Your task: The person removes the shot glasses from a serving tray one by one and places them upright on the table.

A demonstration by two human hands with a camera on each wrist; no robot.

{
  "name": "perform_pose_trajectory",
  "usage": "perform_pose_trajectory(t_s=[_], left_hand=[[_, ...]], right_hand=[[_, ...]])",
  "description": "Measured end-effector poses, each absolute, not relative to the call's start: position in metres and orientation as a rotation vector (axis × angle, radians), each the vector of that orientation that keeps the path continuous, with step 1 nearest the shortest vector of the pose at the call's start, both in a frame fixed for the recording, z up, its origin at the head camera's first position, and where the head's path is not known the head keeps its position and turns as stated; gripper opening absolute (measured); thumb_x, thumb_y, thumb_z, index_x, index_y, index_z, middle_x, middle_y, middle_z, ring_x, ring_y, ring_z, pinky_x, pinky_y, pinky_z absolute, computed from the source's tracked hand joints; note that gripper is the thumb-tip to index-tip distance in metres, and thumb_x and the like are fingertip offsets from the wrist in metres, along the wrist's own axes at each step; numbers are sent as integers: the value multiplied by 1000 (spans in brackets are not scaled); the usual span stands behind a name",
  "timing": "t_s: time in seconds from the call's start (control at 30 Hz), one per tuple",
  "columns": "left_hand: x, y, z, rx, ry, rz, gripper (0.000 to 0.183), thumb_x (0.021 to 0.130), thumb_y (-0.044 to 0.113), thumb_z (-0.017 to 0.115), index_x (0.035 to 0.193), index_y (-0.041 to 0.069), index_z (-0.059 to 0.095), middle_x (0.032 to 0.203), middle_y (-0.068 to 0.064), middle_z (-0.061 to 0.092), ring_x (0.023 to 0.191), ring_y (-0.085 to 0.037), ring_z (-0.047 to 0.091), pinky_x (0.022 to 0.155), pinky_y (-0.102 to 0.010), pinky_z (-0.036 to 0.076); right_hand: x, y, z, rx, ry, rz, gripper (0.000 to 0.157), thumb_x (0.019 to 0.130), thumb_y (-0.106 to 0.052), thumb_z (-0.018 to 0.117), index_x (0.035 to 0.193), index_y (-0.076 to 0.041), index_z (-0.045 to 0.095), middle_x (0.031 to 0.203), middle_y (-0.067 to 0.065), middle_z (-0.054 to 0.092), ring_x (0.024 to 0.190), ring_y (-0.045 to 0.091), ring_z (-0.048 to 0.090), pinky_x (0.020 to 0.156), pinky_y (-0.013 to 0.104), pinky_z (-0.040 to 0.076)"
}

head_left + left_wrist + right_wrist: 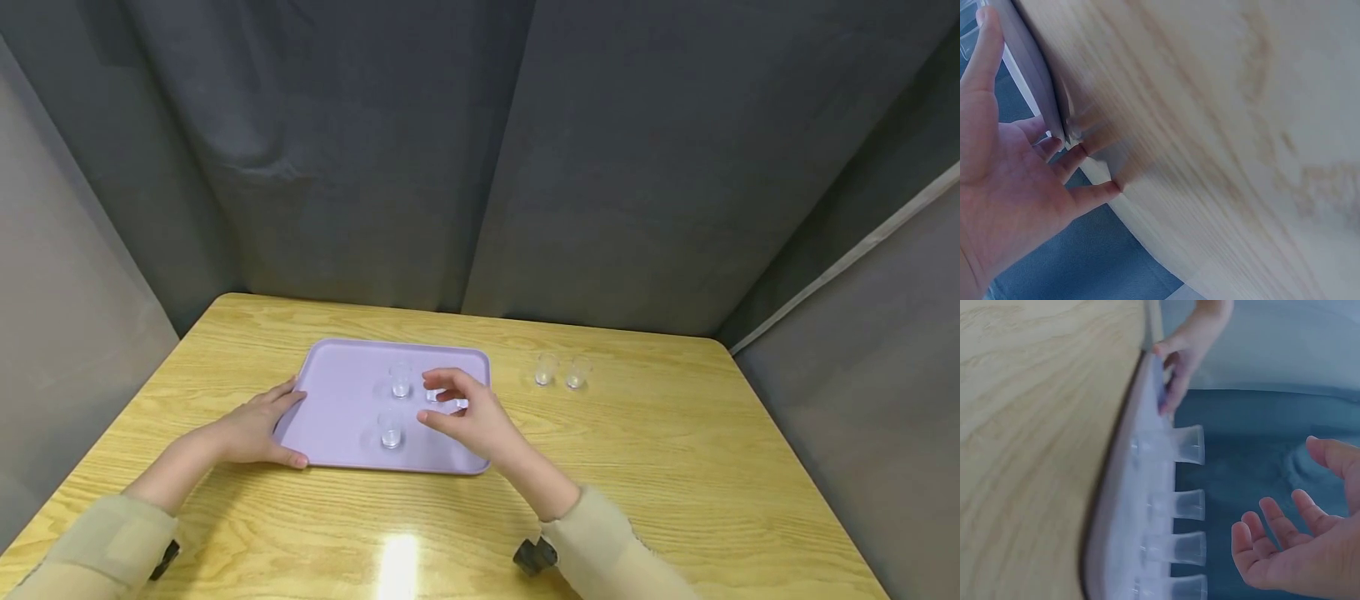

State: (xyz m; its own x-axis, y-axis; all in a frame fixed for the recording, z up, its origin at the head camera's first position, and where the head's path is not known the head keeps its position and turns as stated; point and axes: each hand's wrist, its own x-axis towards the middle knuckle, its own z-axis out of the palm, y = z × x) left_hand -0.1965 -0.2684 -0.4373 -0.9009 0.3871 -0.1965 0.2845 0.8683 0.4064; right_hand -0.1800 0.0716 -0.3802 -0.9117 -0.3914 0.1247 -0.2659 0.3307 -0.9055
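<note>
A light purple tray [341, 400] lies flat on the table. My left hand [251, 429] touches its left side and near-left corner, fingers spread and fairly straight, the thumb along the near edge. Over the tray's right part hovers my right hand [474, 417], its fingers loosely bent and nothing between them. Several small clear cups stand upright on the tray, among them a rear cup [401, 386] and a near cup [390, 433]. Others are partly hidden behind the right hand. In the right wrist view, a row of cups [1189, 505] stands apart from that hand.
Two more clear cups, a left one [545, 372] and a right one [577, 374], stand on the wooden table [675, 450] to the right of the tray. A dark grey curtain [360, 167] hangs behind the table, with lighter panels at both sides.
</note>
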Motion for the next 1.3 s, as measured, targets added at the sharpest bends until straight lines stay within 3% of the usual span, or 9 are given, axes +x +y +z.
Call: perform_pose_trajectory(t_s=[0.5,1.03,1.3], left_hand=[[-196,-268,-435,509,2766,545,115,64,65,74,144,-5,30,153,-29,12,135,-53,18,103,-66,25],[-196,-267,-433,525,2774,537,114,65,64,74,143,-6,29,152,-30,13,134,-54,19,103,-65,26],[-194,-266,-432,545,2783,542,113,65,62,75,142,-7,31,152,-31,14,133,-54,21,102,-65,27]], right_hand=[[-194,34,-424,-491,2436,-1509,56,77,-17,78,127,-11,55,114,13,63,99,29,58,74,25,47],[-199,20,-441,-518,2548,-1426,37,72,-10,80,103,-10,59,89,3,58,82,19,57,68,19,45],[-199,20,-440,-510,2546,-1409,35,73,-11,80,100,-11,57,88,2,55,76,10,51,65,18,43]])
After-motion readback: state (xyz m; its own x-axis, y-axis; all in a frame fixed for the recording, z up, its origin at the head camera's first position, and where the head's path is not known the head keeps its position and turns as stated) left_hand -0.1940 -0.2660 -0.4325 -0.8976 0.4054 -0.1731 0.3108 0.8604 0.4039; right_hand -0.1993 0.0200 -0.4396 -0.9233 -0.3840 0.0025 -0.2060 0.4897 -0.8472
